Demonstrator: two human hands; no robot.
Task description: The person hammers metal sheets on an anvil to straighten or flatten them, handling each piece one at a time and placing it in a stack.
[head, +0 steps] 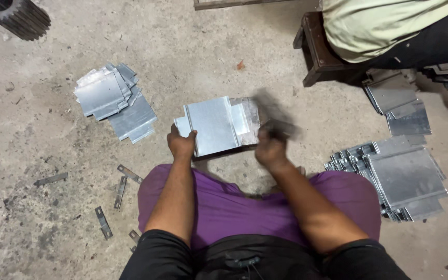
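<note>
Here, left hand (181, 143) fingers pinching one metal sheet (214, 126); right hand (270, 150) blurred, grip unclear; three sheet stacks (115, 101) around.

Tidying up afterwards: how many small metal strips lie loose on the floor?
5 by the left knee: one farthest left, two close together, two lower down; the legs may hide others.

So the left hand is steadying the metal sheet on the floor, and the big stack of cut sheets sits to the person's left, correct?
Not quite. The head view shows the left hand on the metal sheet, but the big stack of cut sheets sits to the person's right. On the left lies only a smaller pile.
</note>
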